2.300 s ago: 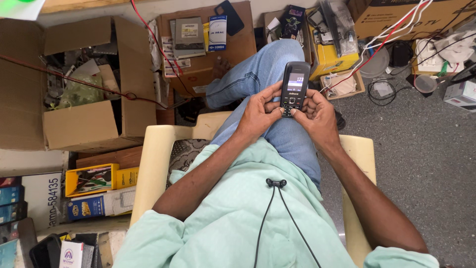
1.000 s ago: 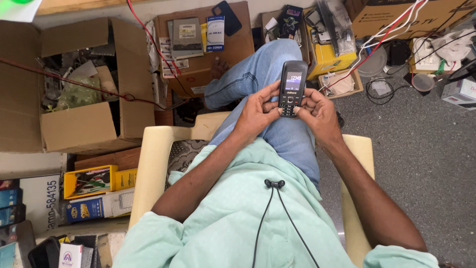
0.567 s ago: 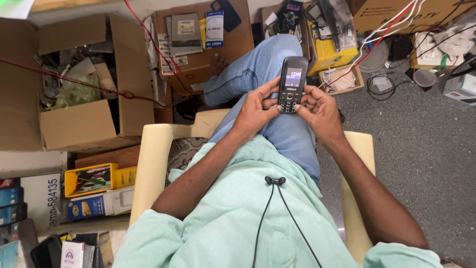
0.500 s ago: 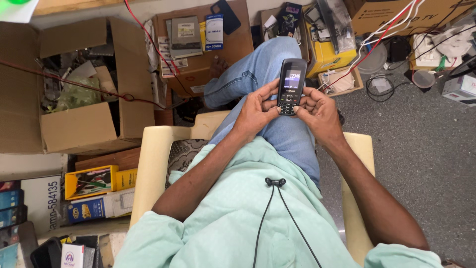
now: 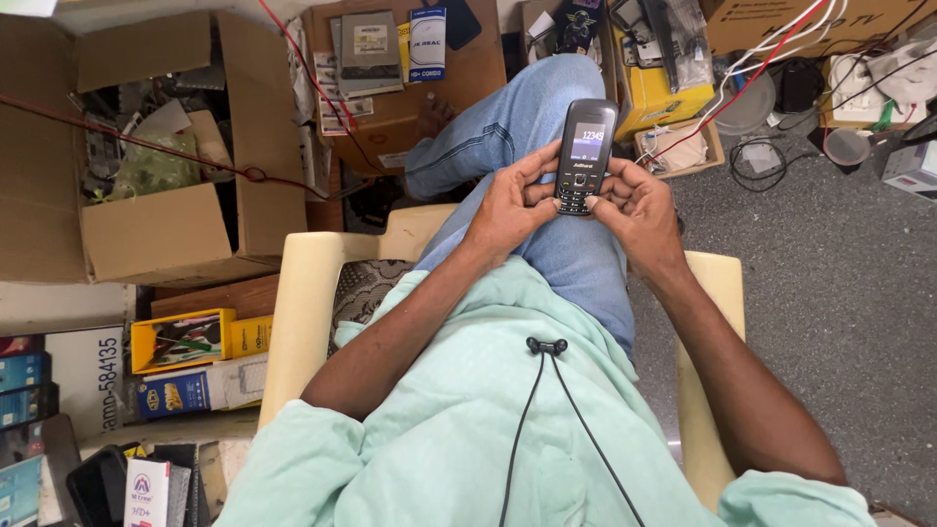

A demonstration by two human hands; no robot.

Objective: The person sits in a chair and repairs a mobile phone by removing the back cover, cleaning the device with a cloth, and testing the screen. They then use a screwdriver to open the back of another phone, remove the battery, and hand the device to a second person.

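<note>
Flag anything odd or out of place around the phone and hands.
Nothing odd: left hand and right hand hold the black keypad phone upright, screen lit. Only clutter: open cardboard box crammed with loose parts.

Both forearms stretched forward over the lap, converging toward the raised knee. Left hand curled, fingers wrapped inward, thumb bent toward the middle. Right hand mirrored opposite, thumb likewise turned in, fingers folded underneath. Hands close together, nearly meeting, both clasped around one phone. Wrists slightly bent, elbows out to either side, upper arms in short pale-green sleeves.
</note>
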